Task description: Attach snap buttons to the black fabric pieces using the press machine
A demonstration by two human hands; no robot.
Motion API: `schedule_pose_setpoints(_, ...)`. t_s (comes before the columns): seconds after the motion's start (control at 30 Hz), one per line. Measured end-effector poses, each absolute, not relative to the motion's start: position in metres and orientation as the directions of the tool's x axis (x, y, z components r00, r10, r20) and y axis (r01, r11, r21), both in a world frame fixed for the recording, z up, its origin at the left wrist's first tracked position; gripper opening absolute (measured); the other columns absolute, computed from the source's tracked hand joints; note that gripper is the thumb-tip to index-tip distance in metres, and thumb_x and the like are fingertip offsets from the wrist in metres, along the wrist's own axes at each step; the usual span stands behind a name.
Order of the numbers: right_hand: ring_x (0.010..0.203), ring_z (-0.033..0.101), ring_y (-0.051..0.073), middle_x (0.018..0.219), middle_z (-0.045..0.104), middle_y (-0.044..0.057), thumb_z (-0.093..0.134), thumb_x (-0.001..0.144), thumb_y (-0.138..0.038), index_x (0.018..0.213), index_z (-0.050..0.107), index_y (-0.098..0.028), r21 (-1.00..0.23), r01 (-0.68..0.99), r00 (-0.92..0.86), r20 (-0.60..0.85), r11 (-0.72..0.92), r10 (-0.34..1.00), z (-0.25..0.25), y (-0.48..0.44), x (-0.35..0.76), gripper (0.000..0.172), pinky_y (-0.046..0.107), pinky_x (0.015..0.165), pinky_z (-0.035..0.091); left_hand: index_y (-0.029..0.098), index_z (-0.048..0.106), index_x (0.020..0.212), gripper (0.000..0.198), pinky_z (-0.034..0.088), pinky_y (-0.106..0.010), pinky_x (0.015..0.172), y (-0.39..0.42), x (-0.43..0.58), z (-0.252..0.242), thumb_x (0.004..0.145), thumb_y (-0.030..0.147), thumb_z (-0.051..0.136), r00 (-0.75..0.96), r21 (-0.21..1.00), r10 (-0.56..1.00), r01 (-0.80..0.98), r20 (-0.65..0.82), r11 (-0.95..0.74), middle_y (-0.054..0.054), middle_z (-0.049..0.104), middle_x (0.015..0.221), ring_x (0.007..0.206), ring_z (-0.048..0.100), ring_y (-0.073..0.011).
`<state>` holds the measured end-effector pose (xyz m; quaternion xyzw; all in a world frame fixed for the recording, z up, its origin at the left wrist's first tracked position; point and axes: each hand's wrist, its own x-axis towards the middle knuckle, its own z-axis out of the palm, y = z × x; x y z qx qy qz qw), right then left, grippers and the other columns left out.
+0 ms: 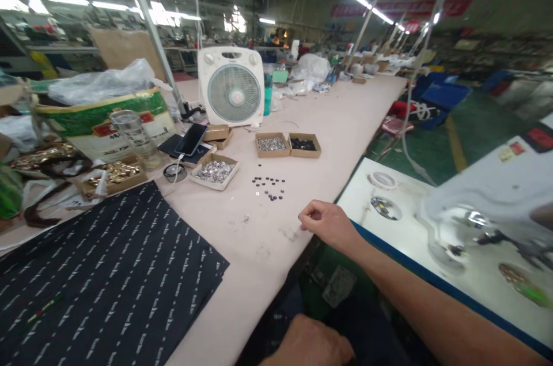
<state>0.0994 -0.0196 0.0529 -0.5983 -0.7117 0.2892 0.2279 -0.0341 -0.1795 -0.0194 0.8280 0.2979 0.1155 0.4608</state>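
Note:
My right hand point(327, 223) is over the right edge of the pale table, thumb and fingers pressed together in a pinch. Whatever they may hold is too small to make out. Low in the view, my left hand point(314, 344) shows only its back, near my lap, its fingers hidden. On the table left of my right hand lie several small dark round buttons point(273, 197) and a little cluster of tiny metal bits point(246, 219). Beyond them stand a box of silver metal pieces point(215, 173), another box of silver pieces point(271, 144) and a box of black pieces point(303, 146).
Dark printed cloth point(108, 279) covers the table's near left. A white fan point(235, 86), a phone point(191, 140), a clear jar point(137, 138) and a box of gold-coloured pieces point(114, 174) stand behind. At right is a white machine point(488, 204) on its own white tabletop point(358, 196).

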Motion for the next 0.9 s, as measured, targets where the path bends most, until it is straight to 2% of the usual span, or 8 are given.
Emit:
schedule_pose_setpoints(0.1, 0.065, 0.067, 0.016, 0.071, 0.073, 0.000, 0.066, 0.079, -0.028, 0.078, 0.066, -0.020, -0.845, 0.533, -0.191, -0.169, -0.043, 0.967, 0.053, -0.098, 0.127, 0.008, 0.024, 0.060, 0.047, 0.020, 0.065, 0.089, 0.014, 0.049, -0.037, 0.077, -0.186, -0.033, -0.022, 0.080, 0.029, 0.070, 0.811, 0.786, 0.578, 0.414, -0.090, -0.459, -0.007, 0.068, 0.090, 0.084, 0.063, -0.0240)
schedule_pose_setpoints(0.23, 0.066, 0.066, 0.016, 0.072, 0.071, -0.001, 0.070, 0.077, -0.028, 0.080, 0.067, -0.020, -0.862, 0.466, -0.004, -0.226, -0.198, 0.974, 0.037, -0.199, 0.157, 0.009, 0.025, 0.062, 0.049, 0.019, 0.060, 0.090, 0.019, 0.042, -0.034, 0.066, -0.202, -0.034, -0.022, 0.072, 0.017, 0.063, 0.852, 0.537, 0.514, 0.389, 0.099, -0.749, -0.004, 0.065, 0.082, 0.076, 0.059, -0.0228)
schedule_pose_setpoints(0.37, 0.071, 0.069, 0.017, 0.080, 0.074, 0.000, 0.070, 0.077, -0.027, 0.087, 0.069, -0.021, -0.881, 0.380, 0.135, -0.247, -0.280, 0.960, 0.021, -0.268, 0.168, 0.011, 0.027, 0.069, 0.054, 0.017, 0.059, 0.097, 0.026, 0.033, -0.034, 0.059, -0.223, -0.035, -0.019, 0.072, 0.013, 0.057, 0.849, 0.403, 0.422, 0.281, 0.319, -0.871, -0.003, 0.061, 0.076, 0.069, 0.053, -0.0206)
schedule_pose_setpoints(0.47, 0.075, 0.072, 0.017, 0.085, 0.076, 0.001, 0.070, 0.077, -0.025, 0.093, 0.069, -0.022, -0.911, 0.286, 0.169, -0.257, -0.297, 0.951, 0.018, -0.296, 0.165, 0.016, 0.028, 0.073, 0.057, 0.016, 0.059, 0.100, 0.024, 0.031, -0.034, 0.058, -0.237, -0.035, -0.015, 0.078, 0.012, 0.051, 0.826, 0.364, 0.383, 0.236, 0.414, -0.901, -0.003, 0.059, 0.074, 0.066, 0.050, -0.0197)
schedule_pose_setpoints(0.57, 0.077, 0.073, 0.017, 0.088, 0.077, 0.001, 0.071, 0.078, -0.025, 0.097, 0.069, -0.022, -0.929, 0.242, 0.160, -0.246, -0.279, 0.956, 0.020, -0.312, 0.162, 0.019, 0.028, 0.074, 0.059, 0.014, 0.060, 0.103, 0.024, 0.031, -0.035, 0.060, -0.249, -0.037, -0.007, 0.082, 0.012, 0.048, 0.817, 0.357, 0.379, 0.230, 0.435, -0.905, -0.003, 0.059, 0.073, 0.065, 0.049, -0.0197)
schedule_pose_setpoints(0.9, 0.075, 0.074, 0.014, 0.088, 0.078, -0.003, 0.066, 0.083, -0.018, 0.107, 0.068, -0.025, -0.942, 0.308, 0.094, -0.108, -0.132, 0.990, 0.020, -0.330, 0.160, 0.025, 0.024, 0.074, 0.060, 0.013, 0.061, 0.099, 0.019, 0.028, -0.033, 0.060, -0.269, -0.045, 0.009, 0.091, 0.010, 0.045, 0.766, 0.371, 0.413, 0.245, 0.492, -0.896, -0.004, 0.058, 0.069, 0.062, 0.046, -0.0178)
